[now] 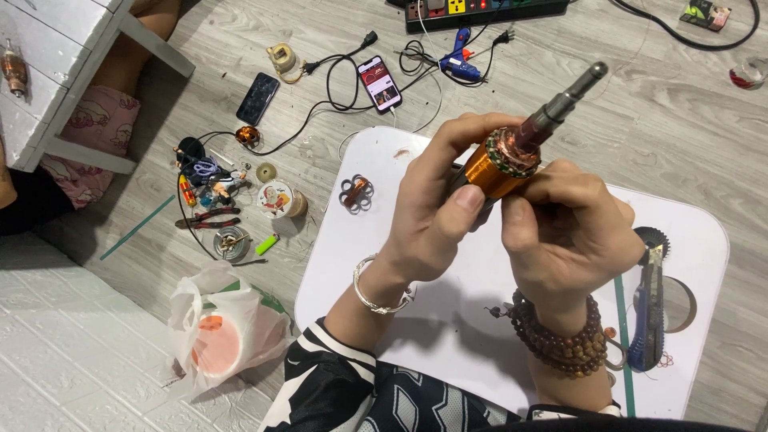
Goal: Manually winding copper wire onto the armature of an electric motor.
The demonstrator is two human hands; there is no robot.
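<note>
Both my hands hold a motor armature (pixel 512 160) above a small white table (pixel 448 320). It has an orange-wrapped core, copper windings at the top and a grey steel shaft pointing up to the right. My left hand (pixel 436 212), with a silver bracelet, wraps the core from the left, thumb pressed on the orange wrap. My right hand (pixel 564 232), with a brown bead bracelet, grips it from the right, fingers on the winding end.
On the table lie a blue utility knife (pixel 650 308), a tape roll (pixel 678 304) and a small copper coil piece (pixel 356 192). The floor holds two phones (pixel 380 82), a blue glue gun (pixel 460 56), a power strip (pixel 488 10), pliers (pixel 210 218) and a white plastic bag (pixel 220 332).
</note>
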